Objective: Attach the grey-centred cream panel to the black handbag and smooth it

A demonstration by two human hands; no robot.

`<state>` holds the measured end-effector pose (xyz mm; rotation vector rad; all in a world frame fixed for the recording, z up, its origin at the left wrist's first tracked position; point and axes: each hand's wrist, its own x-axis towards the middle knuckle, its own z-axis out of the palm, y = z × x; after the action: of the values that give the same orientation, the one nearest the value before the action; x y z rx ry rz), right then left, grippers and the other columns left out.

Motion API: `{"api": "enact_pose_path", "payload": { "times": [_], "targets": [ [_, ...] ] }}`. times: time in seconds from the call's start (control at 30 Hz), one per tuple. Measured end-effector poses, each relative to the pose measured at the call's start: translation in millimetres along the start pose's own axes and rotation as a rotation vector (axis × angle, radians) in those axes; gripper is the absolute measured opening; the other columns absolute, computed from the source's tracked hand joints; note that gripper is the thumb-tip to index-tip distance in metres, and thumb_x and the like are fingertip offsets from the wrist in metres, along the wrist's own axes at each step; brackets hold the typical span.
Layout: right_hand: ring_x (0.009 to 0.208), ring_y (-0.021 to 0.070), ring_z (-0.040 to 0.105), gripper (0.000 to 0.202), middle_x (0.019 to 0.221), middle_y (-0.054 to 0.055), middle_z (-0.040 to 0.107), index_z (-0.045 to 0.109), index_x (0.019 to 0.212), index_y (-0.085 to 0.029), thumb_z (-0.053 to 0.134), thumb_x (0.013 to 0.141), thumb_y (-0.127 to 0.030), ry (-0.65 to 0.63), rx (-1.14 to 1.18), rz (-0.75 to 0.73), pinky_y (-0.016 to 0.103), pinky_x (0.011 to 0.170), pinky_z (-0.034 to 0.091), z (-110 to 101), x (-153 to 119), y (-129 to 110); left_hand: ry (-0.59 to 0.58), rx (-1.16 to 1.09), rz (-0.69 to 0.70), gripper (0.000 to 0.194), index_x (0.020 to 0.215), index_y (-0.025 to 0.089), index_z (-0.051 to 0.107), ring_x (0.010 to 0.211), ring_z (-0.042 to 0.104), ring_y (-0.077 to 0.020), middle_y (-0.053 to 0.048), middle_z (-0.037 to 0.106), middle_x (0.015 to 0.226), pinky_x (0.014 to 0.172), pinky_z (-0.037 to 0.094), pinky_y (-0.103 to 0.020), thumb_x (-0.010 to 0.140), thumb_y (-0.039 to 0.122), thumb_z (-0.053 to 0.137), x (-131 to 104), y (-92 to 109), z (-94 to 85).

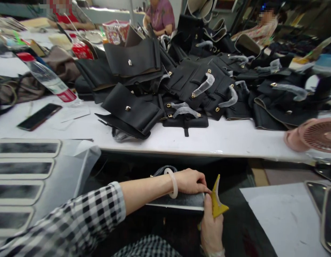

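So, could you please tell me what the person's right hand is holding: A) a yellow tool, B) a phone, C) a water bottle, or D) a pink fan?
A: the right hand grips a yellow tool against the edge of the dark flat piece that the left hand steadies.

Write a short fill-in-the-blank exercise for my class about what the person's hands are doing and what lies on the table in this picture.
1. The right hand holds a scraper coloured ____.
2. The left hand presses on a dark strip, and its wrist wears a pale ____.
3. On the white table lie many bag parts coloured ____.
4. Left of them lies a dark ____ beside a plastic bottle.

Missing words: yellow; bangle; black; phone
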<state>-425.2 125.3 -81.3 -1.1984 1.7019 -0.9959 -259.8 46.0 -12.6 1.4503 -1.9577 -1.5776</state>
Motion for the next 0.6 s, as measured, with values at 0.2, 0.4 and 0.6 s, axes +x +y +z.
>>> {"api": "enact_pose_path", "payload": {
  "times": [0.2, 0.4, 0.6],
  "targets": [
    [0.108, 0.0307, 0.060, 0.055, 0.108, 0.014, 0.066, 0.060, 0.105, -0.016, 0.049, 0.085, -0.066, 0.032, -0.022, -0.042, 0.039, 0.089, 0.048, 6.6, -2.3, 2.0, 0.008, 0.060, -0.021, 0.035, 0.102, 0.025, 0.067, 0.098, 0.064, -0.0240, -0.004, 0.071, 0.106, 0.083, 0.049, -0.032, 0.084, 0.053, 0.058, 0.3, 0.5, 2.9],
    [0.102, 0.0295, 0.063, 0.062, 0.106, 0.013, 0.069, 0.065, 0.105, -0.013, 0.052, 0.082, -0.070, -0.086, -0.085, -0.064, 0.036, 0.081, 0.052, -11.5, 19.7, -18.1, 0.060, 0.033, -0.040, 0.035, 0.102, 0.020, 0.070, 0.097, 0.065, -0.0260, -0.008, 0.072, 0.105, 0.082, 0.049, -0.033, 0.083, 0.048, 0.062, -13.9, 2.7, -7.2],
    [0.068, 0.0227, 0.059, 0.067, 0.075, 0.009, 0.069, 0.067, 0.087, -0.015, 0.045, 0.079, -0.078, -0.245, -0.273, -0.167, 0.033, 0.063, 0.046, 5.9, 73.7, -54.6, 0.360, -0.076, -0.009, 0.038, 0.112, 0.019, 0.066, 0.100, 0.064, -0.0209, -0.006, 0.070, 0.111, 0.089, 0.047, -0.030, 0.095, 0.043, 0.042, -77.2, -15.9, -27.6]
  ]
}}
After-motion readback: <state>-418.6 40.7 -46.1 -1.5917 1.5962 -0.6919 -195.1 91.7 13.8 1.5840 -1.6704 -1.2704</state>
